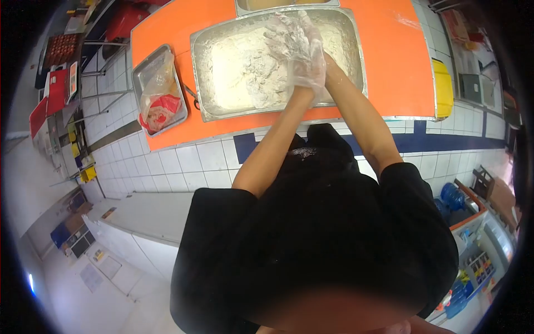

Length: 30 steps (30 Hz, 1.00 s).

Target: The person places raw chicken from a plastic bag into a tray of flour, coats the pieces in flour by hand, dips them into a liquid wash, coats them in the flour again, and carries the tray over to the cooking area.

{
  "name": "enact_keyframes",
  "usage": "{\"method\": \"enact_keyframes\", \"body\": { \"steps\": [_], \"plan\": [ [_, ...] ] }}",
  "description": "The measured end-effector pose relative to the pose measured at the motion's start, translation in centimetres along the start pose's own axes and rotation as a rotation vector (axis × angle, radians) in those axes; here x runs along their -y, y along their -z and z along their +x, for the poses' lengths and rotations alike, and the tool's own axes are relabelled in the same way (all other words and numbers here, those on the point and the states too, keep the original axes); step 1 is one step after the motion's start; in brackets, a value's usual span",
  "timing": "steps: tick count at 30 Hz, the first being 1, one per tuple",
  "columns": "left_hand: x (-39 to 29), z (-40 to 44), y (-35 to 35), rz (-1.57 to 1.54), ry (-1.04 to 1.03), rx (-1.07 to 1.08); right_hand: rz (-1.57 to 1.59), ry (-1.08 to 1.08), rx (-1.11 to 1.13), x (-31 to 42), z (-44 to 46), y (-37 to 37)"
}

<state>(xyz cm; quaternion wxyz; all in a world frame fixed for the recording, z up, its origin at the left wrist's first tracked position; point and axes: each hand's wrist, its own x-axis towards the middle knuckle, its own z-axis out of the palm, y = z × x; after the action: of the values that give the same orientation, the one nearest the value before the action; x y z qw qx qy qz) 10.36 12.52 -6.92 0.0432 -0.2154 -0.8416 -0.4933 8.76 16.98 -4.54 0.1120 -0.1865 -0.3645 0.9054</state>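
Both hands wear clear plastic gloves coated in white flour. They meet over a large metal tray [196, 72] full of pale flour [233, 64]. My left hand [285, 42] has its fingers stretched and spread, with grey-white clumps stuck to the glove. Close against it, my right hand [312, 40] points away from me with its fingers extended. The hands overlap, so their palms and anything between them are hidden. Rougher, lumpy flour lies just left of the hands.
A smaller metal tray [137, 83] with plastic bags [161, 108] sits on the orange table [397, 67]. A dark-handled tool [194, 100] lies between the trays. Another metal container [286, 4] stands beyond. A yellow object [442, 89] is beside the table's right edge.
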Motion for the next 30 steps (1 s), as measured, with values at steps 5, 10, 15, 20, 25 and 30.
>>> {"method": "enact_keyframes", "body": {
  "steps": [5,10,15,20,25,30],
  "plan": [
    [0.3,6.4,6.4,-0.375,0.497,0.329,0.334,-0.142,0.049,-0.3,-0.8,0.5],
    [1.8,6.0,7.0,-0.318,0.292,0.289,-0.186,0.095,-0.044,-1.1,-1.6,-2.5],
    [5.5,2.9,4.8,0.250,-0.395,0.267,-0.574,0.099,-0.521,-1.9,-1.8,-10.1],
    [11.6,8.6,12.9,-0.006,-0.160,0.181,-0.940,-0.045,-0.044,2.6,-4.0,-3.9],
    [12.1,7.0,26.1,0.317,-0.002,0.009,-1.243,0.166,-0.534,6.5,-5.7,0.3],
    [19.6,5.1,28.0,0.502,0.263,0.173,-1.974,0.152,-0.965,9.3,-6.8,8.5]
  ]
}}
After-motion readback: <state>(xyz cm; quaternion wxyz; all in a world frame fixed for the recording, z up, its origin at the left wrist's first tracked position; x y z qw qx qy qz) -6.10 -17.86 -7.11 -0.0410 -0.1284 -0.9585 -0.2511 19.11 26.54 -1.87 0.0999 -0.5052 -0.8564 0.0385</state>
